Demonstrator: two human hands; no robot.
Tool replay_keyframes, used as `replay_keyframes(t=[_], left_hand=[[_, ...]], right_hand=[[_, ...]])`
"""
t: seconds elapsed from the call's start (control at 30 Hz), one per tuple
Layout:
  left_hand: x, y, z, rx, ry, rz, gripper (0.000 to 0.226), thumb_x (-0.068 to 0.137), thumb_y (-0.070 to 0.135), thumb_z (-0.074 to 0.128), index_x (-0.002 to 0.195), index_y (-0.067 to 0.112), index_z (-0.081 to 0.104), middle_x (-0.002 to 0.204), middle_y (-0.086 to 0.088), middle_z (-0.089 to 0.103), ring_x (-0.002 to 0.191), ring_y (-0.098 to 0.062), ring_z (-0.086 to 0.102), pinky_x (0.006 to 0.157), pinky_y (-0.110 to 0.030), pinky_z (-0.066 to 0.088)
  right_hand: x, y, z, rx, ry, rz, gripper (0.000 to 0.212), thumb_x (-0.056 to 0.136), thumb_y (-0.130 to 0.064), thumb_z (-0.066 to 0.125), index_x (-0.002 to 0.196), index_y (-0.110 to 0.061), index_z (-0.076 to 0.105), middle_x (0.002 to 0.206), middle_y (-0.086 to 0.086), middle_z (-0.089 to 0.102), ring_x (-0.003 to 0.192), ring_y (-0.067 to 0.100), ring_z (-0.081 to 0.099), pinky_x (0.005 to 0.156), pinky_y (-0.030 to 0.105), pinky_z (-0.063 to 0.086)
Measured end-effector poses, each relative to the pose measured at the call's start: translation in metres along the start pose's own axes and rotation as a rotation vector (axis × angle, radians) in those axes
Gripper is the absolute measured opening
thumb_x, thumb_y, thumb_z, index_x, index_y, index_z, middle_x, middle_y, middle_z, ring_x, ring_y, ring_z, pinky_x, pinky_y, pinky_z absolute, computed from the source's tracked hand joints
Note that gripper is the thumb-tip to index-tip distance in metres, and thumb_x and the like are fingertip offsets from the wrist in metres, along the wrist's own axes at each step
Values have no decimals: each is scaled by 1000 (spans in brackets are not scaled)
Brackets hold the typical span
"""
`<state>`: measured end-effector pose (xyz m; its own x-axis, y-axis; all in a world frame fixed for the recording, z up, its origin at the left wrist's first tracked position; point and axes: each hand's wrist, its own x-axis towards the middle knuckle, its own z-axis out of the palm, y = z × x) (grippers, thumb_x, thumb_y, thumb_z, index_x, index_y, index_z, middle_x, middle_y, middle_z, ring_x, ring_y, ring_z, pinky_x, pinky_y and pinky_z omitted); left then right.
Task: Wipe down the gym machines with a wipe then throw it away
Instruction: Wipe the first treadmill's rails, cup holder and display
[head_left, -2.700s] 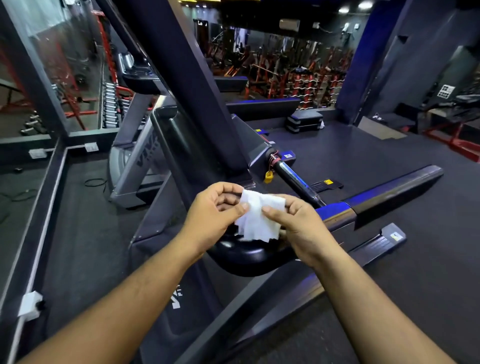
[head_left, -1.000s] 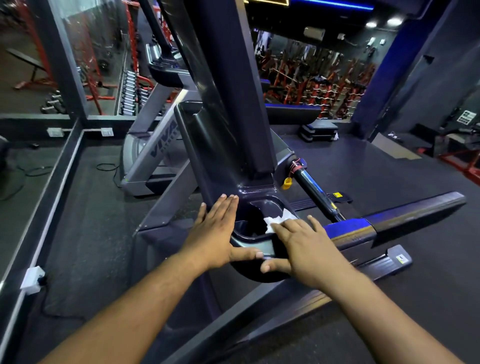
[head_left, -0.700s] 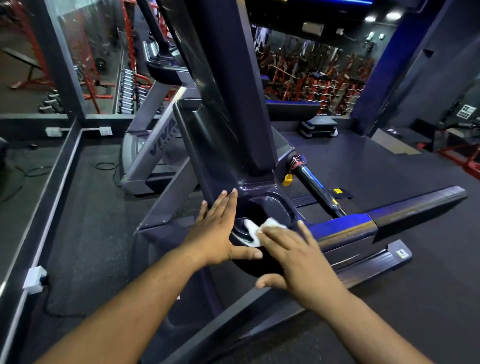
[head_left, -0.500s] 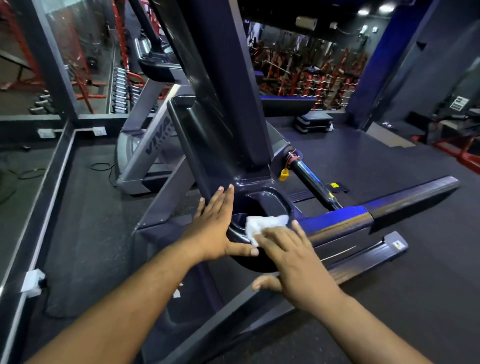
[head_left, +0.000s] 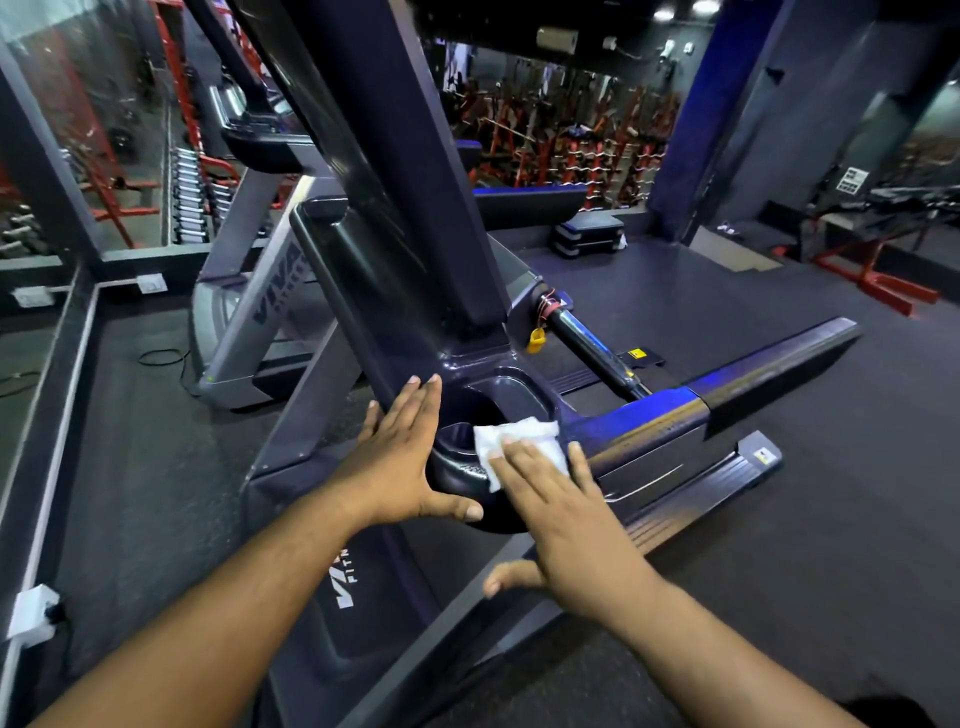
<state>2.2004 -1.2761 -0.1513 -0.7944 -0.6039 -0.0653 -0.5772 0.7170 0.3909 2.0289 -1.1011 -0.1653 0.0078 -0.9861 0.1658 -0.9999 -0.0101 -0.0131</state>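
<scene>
1. Gym floor (head_left: 779, 545), dark rubber matting, spreads at 3 to 5 o'clock; red racks of weights (head_left: 561, 150) line the far wall at 12 to 1 o'clock.
2. Right hand (head_left: 566, 514): fingers (head_left: 524, 462) straight and spread, lying flat on the white wipe (head_left: 519, 441); thumb sticks out toward 7 o'clock, free of the wipe. Nothing is pinched; the wipe is pressed under the fingertips.
3. Wipe location: draped over the near rim of the cup holder (head_left: 488, 410) in the treadmill (head_left: 395, 218) console, at frame centre. Its far edge shows past the fingers at 12 o'clock; its left corner hangs over the rim toward 8 o'clock.
4. Left hand (head_left: 400, 462): fingers straight and together, laid flat along the console edge just at 9 o'clock of the cup holder; thumb stretched out toward 4 o'clock under the curved lip. It holds nothing, only rests on the machine.
5. Thumb tip of the left hand lies near the heel of the right hand's fingers, not touching the wipe.
6. Outward: blue-lit side rail (head_left: 727, 395) runs to 3 o'clock; handlebar (head_left: 592, 348) with a yellow clip (head_left: 536, 339) at 1 o'clock.
7. Second treadmill (head_left: 249, 312) stands at 10 o'clock beside a glass partition (head_left: 78, 104); white wall sockets (head_left: 34, 616) at 8 o'clock.
</scene>
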Motion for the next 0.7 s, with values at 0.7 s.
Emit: replay_keyframes(t=[0.7], left_hand=[[3, 1, 6, 35, 95, -88, 158, 39, 114, 19, 157, 21, -30, 163, 7, -36, 147, -6, -35, 126, -47, -12]], right_hand=[[73, 58, -39, 244, -250, 287, 110, 80, -83, 39, 162, -17, 7, 170, -2, 9, 153, 24, 20, 126, 43, 10]])
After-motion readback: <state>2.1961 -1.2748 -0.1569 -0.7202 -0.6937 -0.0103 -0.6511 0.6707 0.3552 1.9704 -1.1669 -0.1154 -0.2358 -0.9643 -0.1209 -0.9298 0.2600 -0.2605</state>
